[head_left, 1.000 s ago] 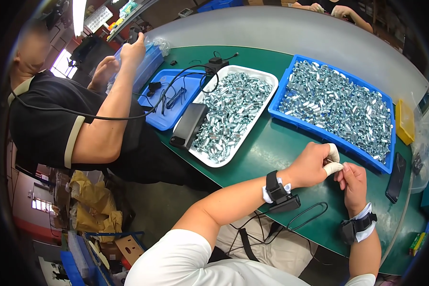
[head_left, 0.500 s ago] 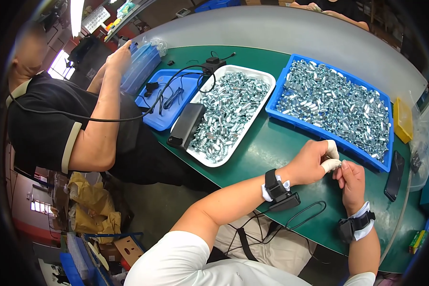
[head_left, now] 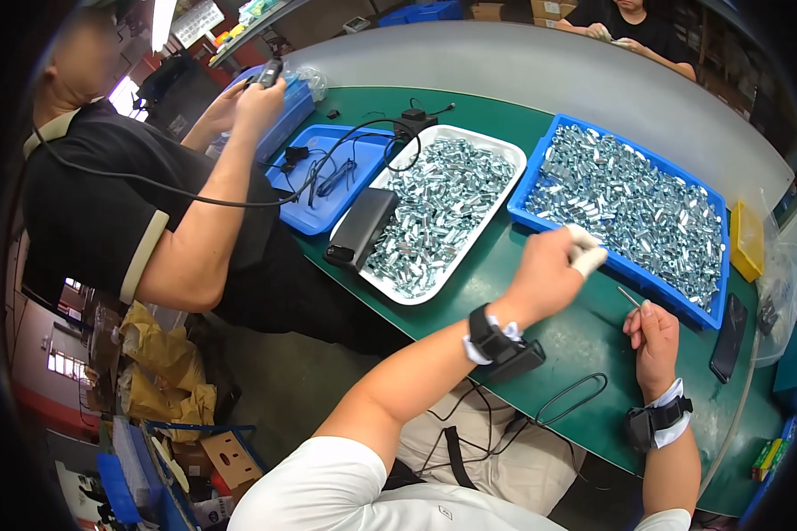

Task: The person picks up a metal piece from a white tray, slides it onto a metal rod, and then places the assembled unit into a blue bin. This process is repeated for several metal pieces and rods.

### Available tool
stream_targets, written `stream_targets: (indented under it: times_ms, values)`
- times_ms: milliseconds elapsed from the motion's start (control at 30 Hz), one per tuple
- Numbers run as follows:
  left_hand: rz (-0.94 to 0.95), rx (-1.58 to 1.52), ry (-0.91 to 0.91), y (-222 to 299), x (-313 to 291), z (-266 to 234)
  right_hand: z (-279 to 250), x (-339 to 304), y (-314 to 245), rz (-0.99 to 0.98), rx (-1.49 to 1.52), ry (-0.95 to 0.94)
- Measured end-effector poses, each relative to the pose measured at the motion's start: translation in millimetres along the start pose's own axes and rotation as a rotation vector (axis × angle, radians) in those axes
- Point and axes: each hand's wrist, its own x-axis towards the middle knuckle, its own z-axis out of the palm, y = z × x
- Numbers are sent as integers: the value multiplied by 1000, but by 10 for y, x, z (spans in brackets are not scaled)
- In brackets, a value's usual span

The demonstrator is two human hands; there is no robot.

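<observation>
My left hand (head_left: 553, 270), with white covers on thumb and forefinger, is pinched closed beside the near left side of the blue bin (head_left: 530, 219). What its fingertips hold, if anything, cannot be made out. Lower and to the right, my right hand (head_left: 655, 343) grips a thin metal rod (head_left: 628, 296), whose tip points up and left. Small shiny metal pieces (head_left: 624, 195) fill the blue bin. More of the same kind of metal pieces (head_left: 447, 208) lie in a white tray (head_left: 405, 298) to the left.
A black box (head_left: 363, 227) rests across the white tray's left edge. Cables lie in a blue tray (head_left: 314, 221). A dark phone (head_left: 729, 338) and a yellow container (head_left: 746, 239) are at the right. A co-worker (head_left: 142, 195) stands left, holding a black device (head_left: 270, 73).
My left hand has moved away from my right, leftward and up toward the bin. The rod now shows in my right hand. The co-worker's hands have shifted, revealing a black device.
</observation>
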Motion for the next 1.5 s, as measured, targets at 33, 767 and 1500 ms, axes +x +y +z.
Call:
stream_targets:
  times_ms: [33, 767, 1500]
  values:
    - [48, 14, 158, 6, -32, -121, -5, -2, 1, 2, 5, 8]
    - [67, 43, 81, -89, 283, -323, -9, 39, 9, 48, -53, -3]
    - [306, 1070, -65, -294, 1660, -129, -64, 10, -13, 57, 59, -65]
